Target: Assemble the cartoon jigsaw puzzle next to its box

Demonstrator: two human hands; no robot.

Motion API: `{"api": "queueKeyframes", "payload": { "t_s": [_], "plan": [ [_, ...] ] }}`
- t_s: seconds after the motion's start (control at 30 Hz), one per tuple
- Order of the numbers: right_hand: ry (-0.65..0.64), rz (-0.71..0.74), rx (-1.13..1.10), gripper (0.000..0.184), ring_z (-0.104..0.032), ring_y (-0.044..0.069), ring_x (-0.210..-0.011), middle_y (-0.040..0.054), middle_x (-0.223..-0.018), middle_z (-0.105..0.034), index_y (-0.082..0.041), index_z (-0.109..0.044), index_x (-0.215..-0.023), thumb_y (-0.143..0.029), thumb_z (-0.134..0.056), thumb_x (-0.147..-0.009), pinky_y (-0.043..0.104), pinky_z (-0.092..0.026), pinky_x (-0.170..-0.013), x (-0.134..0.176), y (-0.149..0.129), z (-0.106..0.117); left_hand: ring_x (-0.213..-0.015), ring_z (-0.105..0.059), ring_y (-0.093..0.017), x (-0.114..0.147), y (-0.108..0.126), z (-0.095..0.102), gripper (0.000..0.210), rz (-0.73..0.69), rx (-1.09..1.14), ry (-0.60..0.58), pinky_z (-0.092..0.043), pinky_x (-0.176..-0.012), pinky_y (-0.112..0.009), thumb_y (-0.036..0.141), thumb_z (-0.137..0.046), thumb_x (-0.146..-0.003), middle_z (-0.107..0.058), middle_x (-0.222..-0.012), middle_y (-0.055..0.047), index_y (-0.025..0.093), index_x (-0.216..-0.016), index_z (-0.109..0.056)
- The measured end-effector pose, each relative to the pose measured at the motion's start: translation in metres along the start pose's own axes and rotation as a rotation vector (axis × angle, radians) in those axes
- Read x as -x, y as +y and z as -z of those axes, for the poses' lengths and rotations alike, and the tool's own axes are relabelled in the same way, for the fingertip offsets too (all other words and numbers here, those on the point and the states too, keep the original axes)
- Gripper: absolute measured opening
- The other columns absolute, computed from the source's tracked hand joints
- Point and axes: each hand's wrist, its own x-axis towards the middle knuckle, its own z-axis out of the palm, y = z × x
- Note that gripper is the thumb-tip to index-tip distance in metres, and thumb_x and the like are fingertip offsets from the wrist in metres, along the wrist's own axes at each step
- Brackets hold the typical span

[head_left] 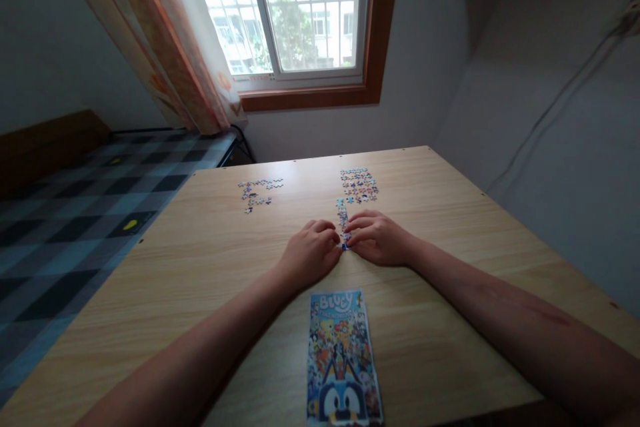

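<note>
A narrow strip of joined jigsaw puzzle pieces (pixel 343 213) lies on the table, running toward me. Both hands meet at its near end. My left hand (pixel 311 250) comes from the left, fingers curled and fingertips at the puzzle pieces there. From the right, my right hand (pixel 379 238) has its thumb and fingers closed on the same end of the strip. The fingers partly cover the small pieces between them. Closer to me lies a printed picture sheet (pixel 342 353) with "Bluey" at its top and a blue dog's face at the bottom.
Beyond the strip lie several rows of puzzle pieces (pixel 359 185). Another loose group of pieces (pixel 255 193) is farther left on the wooden table (pixel 210 267). A bed with a checked cover (pixel 90 213) stands to the left, and a window (pixel 310 13) is ahead.
</note>
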Motion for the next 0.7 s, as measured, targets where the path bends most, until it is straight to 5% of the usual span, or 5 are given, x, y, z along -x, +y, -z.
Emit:
{"api": "queueKeyframes", "payload": {
  "t_s": [0.7],
  "plan": [
    [-0.002, -0.007, 0.017, 0.011, -0.067, 0.023, -0.109, 0.0027, -0.106, -0.077, -0.026, -0.076, -0.089, -0.018, -0.069, -0.087, 0.045, -0.052, -0.102, -0.0012, -0.0003, -0.0008, -0.104, -0.065, -0.023, 0.003, 0.0056, 0.0077, 0.021, 0.012, -0.099, -0.012, -0.058, -0.088, -0.041, 0.031, -0.056, -0.095, -0.066, -0.128, -0.008, 0.024, -0.093, -0.077]
  ]
}}
